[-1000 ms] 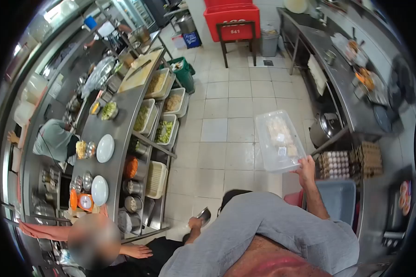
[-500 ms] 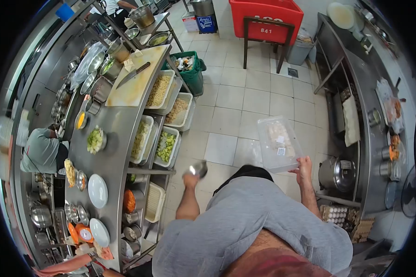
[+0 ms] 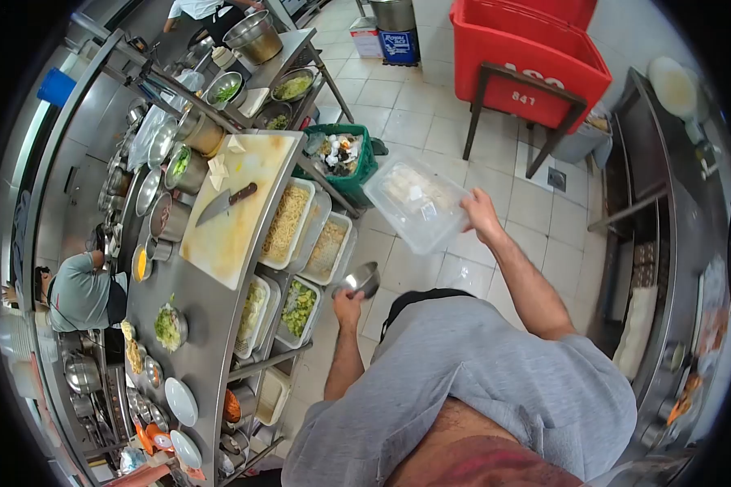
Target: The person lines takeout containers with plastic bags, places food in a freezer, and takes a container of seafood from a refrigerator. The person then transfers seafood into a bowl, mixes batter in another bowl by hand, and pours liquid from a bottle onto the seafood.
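Observation:
My right hand grips the right edge of a clear lidded plastic container with pale food inside, held out ahead of my body over the floor. Lower and to the left, my left hand is closed on the rim of a small metal bowl. That bowl hangs over the floor beside a tub of chopped green vegetables. On the steel counter, a large knife lies on a yellowed cutting board.
A green bin with waste stands past the shelf of food tubs. Ahead is a large red bin behind a metal frame. Steel counters run along both sides. A person in a light top is at the far left.
The view has moved forward and turned, bringing the cutting board and red bin nearer. My right hand has carried the container leftward toward the green bin. Both hands keep their hold.

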`<state>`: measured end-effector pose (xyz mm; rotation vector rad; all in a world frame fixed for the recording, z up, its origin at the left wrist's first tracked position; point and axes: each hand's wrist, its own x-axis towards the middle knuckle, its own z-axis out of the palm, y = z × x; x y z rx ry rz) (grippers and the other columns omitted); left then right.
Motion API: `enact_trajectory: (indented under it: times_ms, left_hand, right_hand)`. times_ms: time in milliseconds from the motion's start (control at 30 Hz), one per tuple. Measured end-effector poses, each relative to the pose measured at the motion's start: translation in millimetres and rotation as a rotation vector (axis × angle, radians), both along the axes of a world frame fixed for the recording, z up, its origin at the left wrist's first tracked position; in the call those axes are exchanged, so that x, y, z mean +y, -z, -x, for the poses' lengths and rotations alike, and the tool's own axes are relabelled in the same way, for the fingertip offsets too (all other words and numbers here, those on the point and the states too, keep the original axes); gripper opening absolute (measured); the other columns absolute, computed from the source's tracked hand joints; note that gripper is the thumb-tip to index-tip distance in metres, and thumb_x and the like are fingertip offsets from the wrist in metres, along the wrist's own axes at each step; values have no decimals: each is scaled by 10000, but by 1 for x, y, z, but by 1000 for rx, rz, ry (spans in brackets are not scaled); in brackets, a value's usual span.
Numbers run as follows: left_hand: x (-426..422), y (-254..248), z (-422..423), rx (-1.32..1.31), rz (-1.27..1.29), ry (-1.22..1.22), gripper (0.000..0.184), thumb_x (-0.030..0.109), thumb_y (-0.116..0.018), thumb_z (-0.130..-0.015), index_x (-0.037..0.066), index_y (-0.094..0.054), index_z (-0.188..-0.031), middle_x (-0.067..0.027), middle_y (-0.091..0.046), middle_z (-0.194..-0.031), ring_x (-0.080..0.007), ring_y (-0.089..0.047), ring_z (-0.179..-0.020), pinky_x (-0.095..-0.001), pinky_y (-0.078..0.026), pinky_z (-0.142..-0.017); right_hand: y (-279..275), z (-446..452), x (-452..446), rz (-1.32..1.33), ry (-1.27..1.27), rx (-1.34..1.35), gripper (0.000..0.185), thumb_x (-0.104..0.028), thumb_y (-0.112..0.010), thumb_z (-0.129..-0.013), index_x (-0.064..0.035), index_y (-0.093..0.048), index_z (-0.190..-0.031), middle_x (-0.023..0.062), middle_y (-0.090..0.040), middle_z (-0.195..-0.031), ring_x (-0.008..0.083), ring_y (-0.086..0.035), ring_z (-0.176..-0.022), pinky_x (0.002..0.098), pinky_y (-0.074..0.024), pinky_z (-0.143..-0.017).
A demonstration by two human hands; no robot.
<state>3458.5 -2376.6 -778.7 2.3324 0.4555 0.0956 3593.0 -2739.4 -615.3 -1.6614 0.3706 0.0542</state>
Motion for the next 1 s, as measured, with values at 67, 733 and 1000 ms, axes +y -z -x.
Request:
enact_trajectory:
  times_ms: [67,733,1000]
  left_hand:
    - [-14,-11,-20,58,-17,-17,329,202,-792,-606,-1,-622,-802,-139,-597,-776,-290,-579,-731,-379,-460,-673]
    - [-120,-116,-689,-203,109,422,273,168,-745,-663,-19,-613,-812,-137,-575,-797,-279,-578,-724,-365,-458,-654]
    - [-158,-201,-892,-313,276,333,213,105,-746,-674,-4,-615,-802,-76,-545,-737,-161,-531,-606,-278,-439,-556]
  right_hand:
    - [-5,-76,4,-63,-18,83,260,-141,-553,-740,25,-464,-919,144,-528,-804,239,-561,-599,364,-475,-341]
    - [-21,-529,-88,-154,322,-67,160,-74,-513,-767,0,-461,-899,120,-530,-766,228,-572,-580,353,-475,-330]
    - [-46,-776,-132,-150,210,-104,164,-32,-469,-744,0,-456,-904,104,-527,-843,209,-594,-681,382,-535,-427]
